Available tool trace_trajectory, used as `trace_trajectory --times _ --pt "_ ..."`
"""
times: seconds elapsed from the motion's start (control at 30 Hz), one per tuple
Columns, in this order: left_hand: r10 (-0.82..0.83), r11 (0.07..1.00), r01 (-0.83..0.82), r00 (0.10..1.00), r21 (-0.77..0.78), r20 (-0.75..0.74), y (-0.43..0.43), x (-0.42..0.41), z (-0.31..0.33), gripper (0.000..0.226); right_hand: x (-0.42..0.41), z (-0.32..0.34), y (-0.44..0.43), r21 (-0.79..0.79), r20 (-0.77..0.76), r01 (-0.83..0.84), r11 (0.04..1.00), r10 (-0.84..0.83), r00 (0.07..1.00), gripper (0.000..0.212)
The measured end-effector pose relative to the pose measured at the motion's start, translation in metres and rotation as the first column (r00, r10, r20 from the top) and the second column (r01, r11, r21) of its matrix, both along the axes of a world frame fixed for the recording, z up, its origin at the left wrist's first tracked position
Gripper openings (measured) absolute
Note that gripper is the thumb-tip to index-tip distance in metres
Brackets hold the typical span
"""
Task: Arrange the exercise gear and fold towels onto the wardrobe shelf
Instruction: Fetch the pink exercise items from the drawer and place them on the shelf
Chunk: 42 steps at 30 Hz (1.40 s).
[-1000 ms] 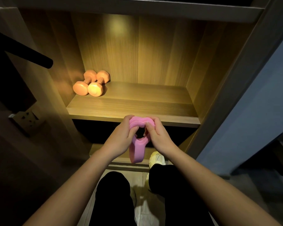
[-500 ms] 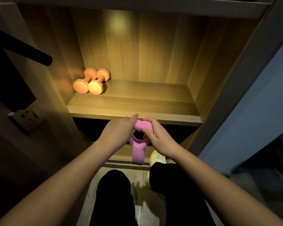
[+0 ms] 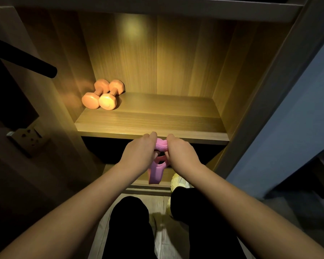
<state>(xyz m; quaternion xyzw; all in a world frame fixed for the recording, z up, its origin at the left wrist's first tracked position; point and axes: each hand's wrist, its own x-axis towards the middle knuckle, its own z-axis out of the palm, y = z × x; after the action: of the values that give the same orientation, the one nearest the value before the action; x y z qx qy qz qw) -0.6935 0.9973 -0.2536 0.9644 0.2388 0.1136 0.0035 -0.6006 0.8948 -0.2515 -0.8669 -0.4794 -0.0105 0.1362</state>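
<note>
A: Entry, head view. State of the hands?

B: Left hand (image 3: 137, 155) and right hand (image 3: 182, 155) both curled, backs toward the camera; each pinches the bunched upper part of the pink band (image 3: 156, 173); the two hands sit close together with the bunch between them.

A: Where is the band?

B: In the air, just in front of and a little below the front edge of the lit wardrobe shelf (image 3: 151, 126); not resting on the shelf; the lower part hangs down as a flat loop between the wrists, in front of the dark compartment beneath.

A: Contents of the shelf?

B: Two orange dumbbells (image 3: 107, 100), lying side by side and touching; placed at the back left corner, near the left wall; one round end of each faces the camera.

A: Surroundings?

B: A black bar (image 3: 37, 67) juts in from the left, outside the wardrobe's side panel; below it a wall socket (image 3: 27, 136), dim; a blue surface (image 3: 288, 128) to the right of the wardrobe frame; the person's legs in black trousers (image 3: 131, 230) fill the bottom of the view; a pale yellow shoe (image 3: 178, 181) shows just above the right knee, near the wardrobe base; the lower compartment is too dark to read.
</note>
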Motion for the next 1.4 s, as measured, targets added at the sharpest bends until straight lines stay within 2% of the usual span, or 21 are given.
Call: trace_trajectory --times 0.17,0.33,0.57,0.73,0.8,0.9,1.07,1.3,1.4 --pt "0.057 0.995 -0.054 0.998 0.087 -0.039 -0.004 -0.001 -0.003 0.013 -0.004 -0.002 0.002 -0.075 0.087 -0.006 0.997 0.013 0.996 0.023" --pt "0.108 0.983 -0.100 0.993 0.151 -0.041 -0.007 0.002 -0.004 0.012 -0.004 -0.004 0.005 -0.065 0.182 0.036 0.997 -0.024 0.983 0.016" --pt "0.080 0.993 -0.076 0.996 0.095 -0.036 -0.007 0.002 -0.006 0.013 -0.002 -0.010 0.004 -0.098 0.198 0.046 0.994 -0.025 0.980 0.019" --pt "0.048 0.996 -0.050 0.998 0.071 0.027 -0.009 0.001 -0.004 0.012 0.002 -0.003 0.003 -0.068 0.194 -0.018 0.998 0.031 0.980 0.050" --pt "0.041 0.997 -0.044 0.998 0.056 0.047 -0.011 0.001 -0.002 0.012 0.003 -0.002 0.003 -0.063 0.216 -0.023 0.998 0.036 0.976 0.045" --pt "0.056 0.998 -0.055 0.995 -0.007 0.086 -0.009 -0.001 -0.001 0.017 0.004 -0.004 0.001 -0.051 0.232 -0.038 0.998 0.049 0.972 0.037" --pt "0.154 0.949 -0.102 0.976 -0.297 0.157 -0.006 -0.003 -0.005 0.023 0.005 -0.004 0.002 -0.039 0.257 -0.036 0.999 0.045 0.965 0.037" --pt "0.165 0.952 -0.122 0.977 -0.280 0.134 -0.003 -0.001 -0.011 0.017 0.004 -0.001 0.009 -0.094 0.301 -0.049 0.994 0.075 0.951 0.031" --pt "0.183 0.855 -0.058 0.964 -0.515 0.195 0.003 0.000 -0.012 0.015 0.007 -0.001 0.010 -0.121 0.285 -0.059 0.991 0.092 0.954 0.029"
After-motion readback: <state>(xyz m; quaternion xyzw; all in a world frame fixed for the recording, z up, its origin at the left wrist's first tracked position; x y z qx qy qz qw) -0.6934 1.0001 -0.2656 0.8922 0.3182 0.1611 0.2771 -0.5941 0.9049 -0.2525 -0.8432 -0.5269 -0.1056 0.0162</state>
